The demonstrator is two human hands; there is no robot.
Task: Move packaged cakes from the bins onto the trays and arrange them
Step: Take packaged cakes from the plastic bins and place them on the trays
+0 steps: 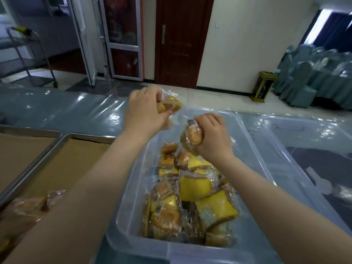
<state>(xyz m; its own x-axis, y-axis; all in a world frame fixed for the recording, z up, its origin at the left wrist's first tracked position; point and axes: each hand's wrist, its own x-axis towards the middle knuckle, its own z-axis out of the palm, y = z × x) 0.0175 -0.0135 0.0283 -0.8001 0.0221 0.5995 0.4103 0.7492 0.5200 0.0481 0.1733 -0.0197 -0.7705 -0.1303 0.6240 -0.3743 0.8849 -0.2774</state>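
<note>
Far centre: dark wooden door (pixel 182 40) with a metal handle (pixel 163 34). To its left, a white-framed glazed door (pixel 123 40); far left, a metal trolley (pixel 28 54). Right of the door, a wall switch (pixel 217 25) and, on the pale floor (pixel 209 100), a black-and-gold receptacle (pixel 262 86). Far right: chairs in blue-grey covers (pixel 312 79). Near: blue tablecloth under clear plastic (pixel 66 109).

Each hand (pixel 144 111) (pixel 215 136) grips a packaged cake (pixel 169 104) (pixel 193 135).
</note>
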